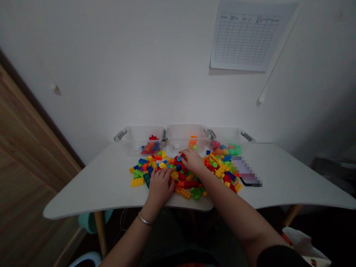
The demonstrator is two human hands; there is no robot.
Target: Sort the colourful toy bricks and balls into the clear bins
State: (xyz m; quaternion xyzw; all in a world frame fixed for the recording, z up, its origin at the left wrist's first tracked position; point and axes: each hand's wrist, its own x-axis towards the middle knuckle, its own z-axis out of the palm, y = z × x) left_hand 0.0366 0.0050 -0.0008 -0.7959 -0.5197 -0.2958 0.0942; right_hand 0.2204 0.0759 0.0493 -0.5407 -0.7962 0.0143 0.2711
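A heap of mixed plastic building blocks (190, 184) in red, yellow, green, orange and blue lies on the white table. My left hand (160, 185), with a bangle at the wrist, rests palm down on the heap's near left side, its fingers spread over the blocks. Beside its fingertips is a yellow round piece (174, 175). Over the middle of the heap reaches my right hand (192, 160), thumb and forefinger bent around a small blue round piece (179, 158). The contact at those fingertips is too small to make out fully.
Three clear bins stand along the wall: the left bin (133, 131) holds red, blue and orange pieces, the middle bin (178, 130) an orange and a green piece, the right bin (230, 132) coloured balls and other pieces. A blurred-out phone-like device (246, 171) lies right of the heap.
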